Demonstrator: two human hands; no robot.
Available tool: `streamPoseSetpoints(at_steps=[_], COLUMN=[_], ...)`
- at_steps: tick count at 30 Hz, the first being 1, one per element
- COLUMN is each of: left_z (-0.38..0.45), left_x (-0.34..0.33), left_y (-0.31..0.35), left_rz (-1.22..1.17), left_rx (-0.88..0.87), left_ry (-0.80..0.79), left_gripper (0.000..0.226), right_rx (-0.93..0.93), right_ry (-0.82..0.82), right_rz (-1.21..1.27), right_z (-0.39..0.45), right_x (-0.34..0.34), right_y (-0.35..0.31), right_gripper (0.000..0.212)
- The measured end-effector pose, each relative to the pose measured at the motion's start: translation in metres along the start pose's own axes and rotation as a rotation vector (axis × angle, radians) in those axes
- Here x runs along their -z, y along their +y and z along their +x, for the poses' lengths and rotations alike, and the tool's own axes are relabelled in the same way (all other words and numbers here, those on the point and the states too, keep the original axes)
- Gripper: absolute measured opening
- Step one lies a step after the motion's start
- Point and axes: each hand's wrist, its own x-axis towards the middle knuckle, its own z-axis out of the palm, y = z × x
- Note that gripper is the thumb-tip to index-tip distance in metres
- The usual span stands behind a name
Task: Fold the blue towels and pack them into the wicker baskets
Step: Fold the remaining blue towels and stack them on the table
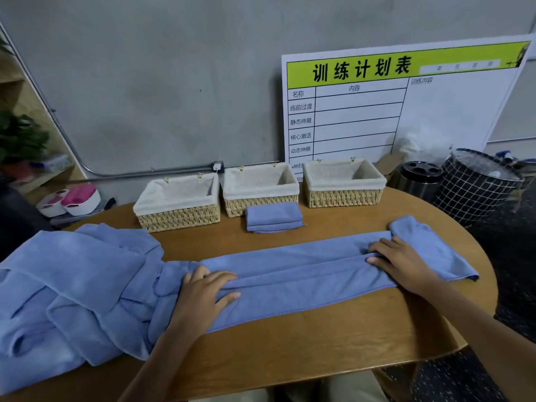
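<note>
1. A blue towel (304,274), folded into a long strip, lies across the middle of the frame on the wooden table (290,349); its right end (429,242) is bunched and spreads toward the table's right edge.
2. The left hand (203,294) rests flat on the strip's left part, fingers straight and slightly spread, pointing right, with the thumb under a fold edge.
3. The right hand (397,259) presses on the strip near its right end, fingers extended leftward along the fold line and close together.
4. A heap of unfolded blue towels (72,291) fills the lower left of the frame, touching the strip's left end.
5. One folded towel (272,217) sits above centre, just in front of the middle basket (259,187).
6. Three wicker baskets with pale cloth liners stand in a row along the table's far side: left basket (178,201), middle, right basket (343,182).
7. A white board (406,105) leans on the grey wall at upper right; its green header reads "训练计划表", with rows "名称", "内容", "练前过渡", "静态伸展", "核心激活", "动态伸展" and "训练内容".
8. At the right edge stand a dark round bin (420,178) and a grid-patterned hamper (475,187).
9. At the left edge are a green plant (20,137) and white-and-pink tubs (72,198).
</note>
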Motion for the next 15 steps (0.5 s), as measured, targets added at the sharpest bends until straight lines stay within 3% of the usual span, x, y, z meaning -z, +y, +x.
streamPoseSetpoints(at_steps=[8, 15], left_z=[-0.019, -0.024], left_x=[0.016, 0.014], left_y=[0.015, 0.019], left_rz=[-0.164, -0.106], left_rx=[-0.061, -0.062], left_ry=[0.051, -0.01], left_gripper=[0.032, 0.04], right_rx=[0.001, -0.033], right_ry=[0.022, -0.041], right_rz=[0.069, 0.149], right_z=[-0.033, -0.042], right_x=[0.022, 0.026], right_y=[-0.007, -0.005], right_gripper=[0.032, 0.034])
